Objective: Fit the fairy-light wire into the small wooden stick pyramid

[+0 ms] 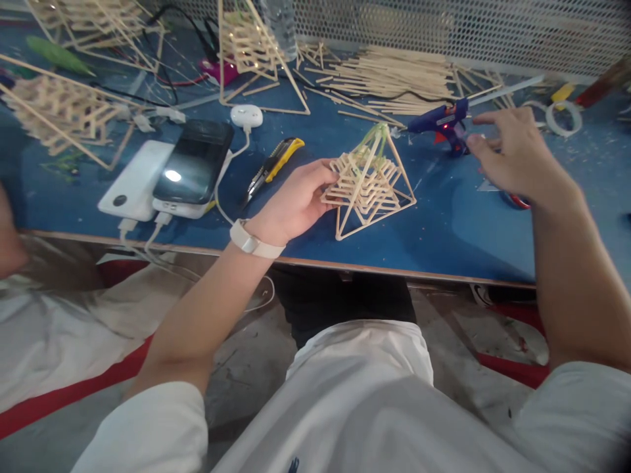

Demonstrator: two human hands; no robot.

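Observation:
A small pyramid of thin wooden sticks (371, 184) stands on the blue table (444, 230). My left hand (296, 200), with a white wristband, grips its left side with the fingertips. A little to the right and farther back, my right hand (513, 157) hovers with fingers spread, holding nothing. It is just right of a blue hot-glue gun (441, 121) that rests on the table with a red light lit.
A yellow-and-black utility knife (273, 164), a phone (194, 161) on a white power bank (133, 180) and a white charger (246, 116) lie to the left. Larger stick pyramids (251, 52) and loose sticks (394, 79) fill the back. A tape roll (562, 117) lies far right.

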